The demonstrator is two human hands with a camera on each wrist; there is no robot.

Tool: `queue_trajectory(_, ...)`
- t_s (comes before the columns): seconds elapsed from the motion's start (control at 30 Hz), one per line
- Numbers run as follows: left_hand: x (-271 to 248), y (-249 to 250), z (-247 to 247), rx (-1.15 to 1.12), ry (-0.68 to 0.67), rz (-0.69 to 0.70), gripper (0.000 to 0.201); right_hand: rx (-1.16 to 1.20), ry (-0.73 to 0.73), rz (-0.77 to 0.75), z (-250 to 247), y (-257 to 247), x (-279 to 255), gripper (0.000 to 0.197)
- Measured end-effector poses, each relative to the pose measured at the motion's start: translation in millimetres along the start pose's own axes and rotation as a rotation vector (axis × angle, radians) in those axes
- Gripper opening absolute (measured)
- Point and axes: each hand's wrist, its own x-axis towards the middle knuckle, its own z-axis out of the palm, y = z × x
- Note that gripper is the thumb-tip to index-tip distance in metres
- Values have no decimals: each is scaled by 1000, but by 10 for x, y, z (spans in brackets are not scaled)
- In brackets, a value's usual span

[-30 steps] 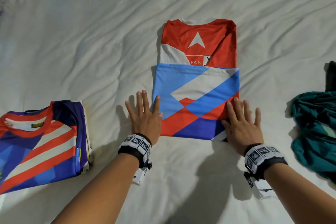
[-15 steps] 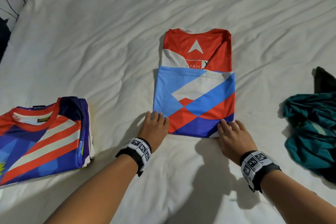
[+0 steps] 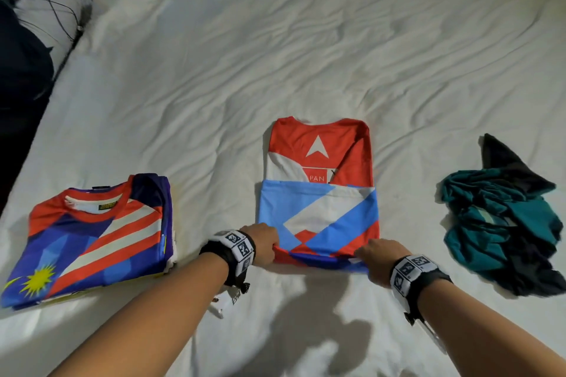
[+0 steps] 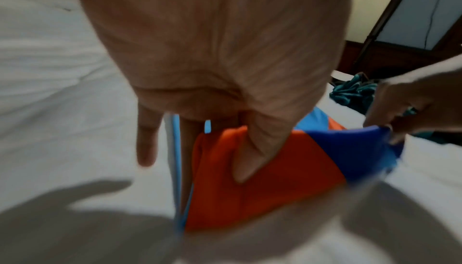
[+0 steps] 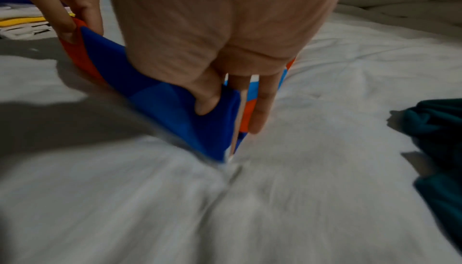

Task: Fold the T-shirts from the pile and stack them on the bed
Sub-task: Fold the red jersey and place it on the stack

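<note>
between both hands [image 3: 318,254], the folded t-shirt's [image 3: 318,211] near edge is pinched.

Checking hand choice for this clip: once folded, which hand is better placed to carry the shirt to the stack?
Left. Both hands pinch the shirt's near edge, but the left hand is on the side toward the stack; the right hand would have to cross over.
</note>
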Motion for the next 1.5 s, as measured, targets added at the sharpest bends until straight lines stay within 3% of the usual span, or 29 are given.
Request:
queue_trajectory(0.07, -90, 17, -130, 4, -121, 23, 25, 21, -33, 13, -91, 1, -104, 46)
queue_trajectory(0.13, -83, 7, -338, -17, -127, 21, 25, 30, -11, 44, -252, 53, -104, 53)
queue_trajectory(0.27, 81, -201, -838, -143, 42, -48, 18, 87, 131, 138, -662, 266, 92, 51)
queue_trajectory(0.37, 287, -418, -1094, -230, 185, -95, 9, 215, 266, 234, -883, 467, 324, 19)
queue_trajectory(0.43, 466, -532, -1194, -287, 326, -142, 6, 350, 371, 300, -942, 609, 554, 13)
queue_trajectory(0.57, 848, -654, -1296, -497, 540, -235, 19, 607, 544, 392, -1002, 841, 997, 12)
queue_trajectory(0.73, 1328, -764, -1349, -696, 744, -301, 13, 858, 677, 487, -1059, 1071, 1483, 17)
queue_trajectory(0.87, 1619, -855, -1435, -809, 833, -322, 11, 970, 731, 539, -1129, 1184, 1785, 17)
queue_trajectory(1.07, 1710, -822, -1565, -792, 827, -362, 20, 914, 807, 598, -1170, 1215, 1980, 21)
queue_trajectory(1.13, 1630, -667, -1547, -567, 800, -416, 37, 796, 890, 630, -1142, 1087, 1944, 34)
queue_trajectory(1.2, 1525, -360, -1392, -307, 857, -340, 57, 690, 969, 536, -1074, 828, 1870, 43)
queue_trajectory(1.27, 1506, 8, -1129, -150, 880, -172, 63, 520, 904, 339, -922, 498, 1850, 50)
queue_trajectory(1.33, 1623, 230, -853, -61, 785, -77, 65, 368, 760, 192, -732, 249, 1904, 59)
queue_trajectory(1.4, 1752, 247, -711, -48, 731, -78, 65, 300, 687, 161, -590, 200, 1999, 62)
queue_trajectory(1.5, 1826, 136, -626, -99, 761, -108, 67, 274, 649, 181, -483, 342, 2059, 64)
